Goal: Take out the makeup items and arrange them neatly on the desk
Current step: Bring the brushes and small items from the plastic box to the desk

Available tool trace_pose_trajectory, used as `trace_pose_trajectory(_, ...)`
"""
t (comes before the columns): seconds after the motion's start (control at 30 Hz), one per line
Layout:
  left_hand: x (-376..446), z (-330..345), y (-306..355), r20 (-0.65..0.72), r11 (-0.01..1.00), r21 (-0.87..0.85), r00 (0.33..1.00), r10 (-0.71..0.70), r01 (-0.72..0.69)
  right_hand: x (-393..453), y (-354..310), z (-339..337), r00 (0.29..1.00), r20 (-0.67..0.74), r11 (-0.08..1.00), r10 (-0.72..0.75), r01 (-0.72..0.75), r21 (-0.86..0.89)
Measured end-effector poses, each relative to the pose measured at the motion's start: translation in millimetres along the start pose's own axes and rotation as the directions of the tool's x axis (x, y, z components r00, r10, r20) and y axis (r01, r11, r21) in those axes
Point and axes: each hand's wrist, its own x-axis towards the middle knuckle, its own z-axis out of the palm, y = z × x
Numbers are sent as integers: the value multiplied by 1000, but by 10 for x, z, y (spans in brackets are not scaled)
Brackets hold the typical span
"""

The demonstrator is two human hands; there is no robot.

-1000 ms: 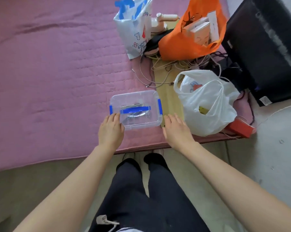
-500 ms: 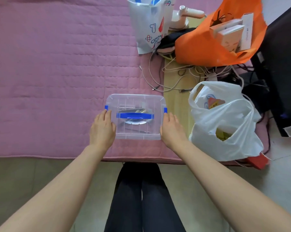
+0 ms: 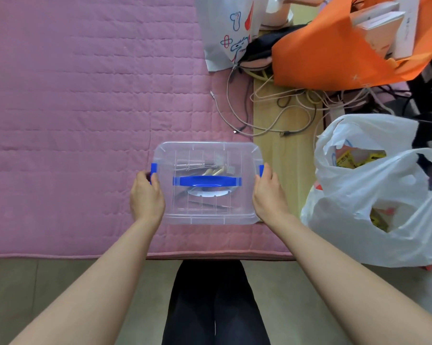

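A clear plastic lidded box (image 3: 207, 207) with a blue carry handle (image 3: 207, 181) and blue side latches is sitting flat, lid on, near the pink quilted mat's (image 3: 85, 95) front edge, holding indistinct slender items.

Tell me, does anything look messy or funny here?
Yes. A tangle of loose cables sprawls across the pink quilt and wooden strip behind the clear box. The box itself sits square, lid on, left hand and right hand at its blue latches.

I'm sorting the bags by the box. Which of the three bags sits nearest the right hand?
The plain white plastic bag, just right of the right hand. The orange bag and the printed white bag lie farther back.
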Motion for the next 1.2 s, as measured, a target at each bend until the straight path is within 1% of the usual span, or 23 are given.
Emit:
trace_pose_trajectory(0.07,43,51,-62,-48,1000,4,998,29,-29,18,61,47,1000,-20,1000,-13,13,22)
trace_pose_trajectory(0.17,66,120,-164,-89,990,50,987,138,-134,35,105,133,998,-58,996,-26,31,86)
trace_pose_trajectory(0.27,77,200,-214,-143,976,107,968,206,-192,70,147,230,992,-112,993,-66,76,86)
trace_pose_trajectory(0.3,84,220,-213,-156,975,109,965,208,-193,85,160,254,991,-117,993,-65,75,88)
trace_pose_trajectory(0.37,123,247,-195,-175,990,61,975,137,-128,95,180,280,991,-123,993,-56,67,92)
trace_pose_trajectory(0.47,173,257,-176,-162,999,10,985,51,-50,104,197,282,987,-154,994,-39,55,99)
trace_pose_trajectory(0.53,201,224,-178,-137,999,-39,990,-17,11,129,203,268,986,-156,979,50,-17,205)
trace_pose_trajectory(0.6,253,233,-245,-82,981,-158,989,-125,111,159,231,265,985,-145,960,97,-53,276)
trace_pose_trajectory(0.63,285,244,-283,-22,951,-247,980,-198,187,175,242,259,985,-137,956,101,-58,288)
trace_pose_trajectory(0.7,360,255,-333,125,846,-404,937,-326,348,209,261,249,985,-113,941,132,-89,327)
trace_pose_trajectory(0.77,401,233,-343,248,749,-469,884,-397,468,245,268,226,985,-79,923,151,-112,369)
trace_pose_trajectory(0.8,401,215,-332,266,740,-473,878,-399,479,255,268,213,988,-66,926,138,-105,363)
trace_pose_trajectory(0.83,398,200,-313,239,760,-469,893,-380,449,259,264,192,991,-66,936,116,-87,340)
trace_pose_trajectory(0.87,389,188,-296,176,797,-463,922,-346,388,254,257,162,993,-79,950,90,-62,307)
trace_pose_trajectory(0.93,352,145,-233,34,880,-417,972,-234,227,234,236,98,990,-142,977,14,16,211)
trace_pose_trajectory(1.0,291,108,-159,-82,949,-314,995,-64,35,199,184,45,970,-218,987,-111,133,88)
trace_pose_trajectory(1.03,257,97,-123,-124,965,-245,990,59,-88,185,153,35,951,-246,980,-186,198,25)
trace_pose_trajectory(1.07,215,86,-81,-148,958,-170,967,208,-232,173,117,39,931,-255,964,-263,264,-31)
trace_pose_trajectory(1.1,181,94,-59,-144,922,-100,922,359,-375,165,84,60,910,-243,941,-337,327,-82)
trace_pose_trajectory(1.13,146,111,-40,-109,867,-43,864,491,-497,154,48,89,889,-219,915,-403,385,-122)
trace_pose_trajectory(1.17,115,139,-29,-53,813,-6,812,581,-582,140,8,122,870,-192,890,-454,431,-149)
trace_pose_trajectory(1.2,83,175,-19,7,769,15,769,639,-639,124,-35,157,854,-164,866,-494,469,-172)
